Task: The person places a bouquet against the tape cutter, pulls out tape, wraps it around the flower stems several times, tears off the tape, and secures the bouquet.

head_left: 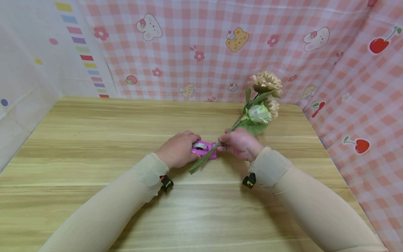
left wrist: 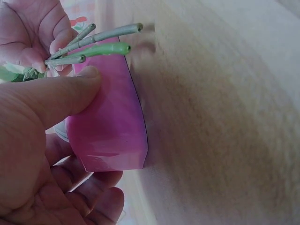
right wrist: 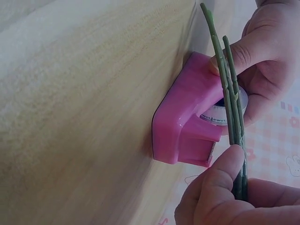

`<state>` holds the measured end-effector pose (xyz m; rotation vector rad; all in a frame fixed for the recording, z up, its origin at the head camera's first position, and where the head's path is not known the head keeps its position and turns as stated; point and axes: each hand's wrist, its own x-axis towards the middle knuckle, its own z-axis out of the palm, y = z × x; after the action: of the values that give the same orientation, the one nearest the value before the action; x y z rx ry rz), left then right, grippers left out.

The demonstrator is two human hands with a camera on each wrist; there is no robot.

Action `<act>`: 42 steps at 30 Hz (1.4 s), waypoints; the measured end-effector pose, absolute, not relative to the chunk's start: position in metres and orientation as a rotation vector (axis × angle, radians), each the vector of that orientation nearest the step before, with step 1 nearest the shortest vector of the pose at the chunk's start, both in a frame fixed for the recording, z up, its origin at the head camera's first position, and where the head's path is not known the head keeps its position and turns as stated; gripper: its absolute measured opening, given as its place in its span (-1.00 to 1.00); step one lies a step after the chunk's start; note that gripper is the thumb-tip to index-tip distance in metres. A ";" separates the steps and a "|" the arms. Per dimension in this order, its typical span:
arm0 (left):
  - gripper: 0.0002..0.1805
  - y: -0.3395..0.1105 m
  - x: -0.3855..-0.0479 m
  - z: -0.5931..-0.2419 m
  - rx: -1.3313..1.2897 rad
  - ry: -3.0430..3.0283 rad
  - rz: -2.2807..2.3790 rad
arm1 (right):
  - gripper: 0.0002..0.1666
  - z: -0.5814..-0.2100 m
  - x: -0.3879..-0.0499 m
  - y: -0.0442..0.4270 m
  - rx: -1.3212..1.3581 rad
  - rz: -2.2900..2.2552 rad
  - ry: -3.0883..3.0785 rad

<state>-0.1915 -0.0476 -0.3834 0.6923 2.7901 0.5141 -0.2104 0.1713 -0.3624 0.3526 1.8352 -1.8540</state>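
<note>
A pink tape dispenser (head_left: 212, 154) with a roll of clear tape (right wrist: 218, 115) stands on the wooden table. My left hand (head_left: 177, 149) grips its rear end, with the thumb (left wrist: 70, 96) along one side and fingers on the other. My right hand (head_left: 241, 143) pinches the green stems (right wrist: 229, 93) of a small bunch of artificial flowers beside the dispenser's toothed cutting edge (right wrist: 212, 152). The stem ends slant over the dispenser toward the front left. At the other end of the bunch are a whitish-green rose (head_left: 259, 113) and beige blooms (head_left: 267, 83) with leaves.
The light wooden table (head_left: 94, 140) spreads out on both sides of my hands. Behind it hangs a pink checked cloth (head_left: 195, 42), which continues along the right side. A white curtain with coloured marks (head_left: 28, 59) covers the left.
</note>
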 end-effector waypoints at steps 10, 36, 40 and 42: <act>-0.34 -0.048 -0.193 -0.384 0.697 2.801 0.510 | -0.67 -0.362 -0.209 0.171 0.341 -1.873 1.860; -0.40 -0.048 -0.193 -0.385 0.722 2.814 0.498 | -0.81 -0.363 -0.207 0.171 0.423 -1.956 1.830; -0.42 -0.048 -0.193 -0.385 0.721 2.809 0.503 | -0.84 -0.364 -0.207 0.170 0.426 -1.959 1.837; -0.42 -0.048 -0.193 -0.385 0.719 2.807 0.506 | -0.86 -0.365 -0.207 0.170 0.423 -1.960 1.840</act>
<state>-0.1926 -0.0478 -0.3845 0.7193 2.8073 0.5059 -0.2068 0.1701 -0.3648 0.4229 1.8405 -1.9599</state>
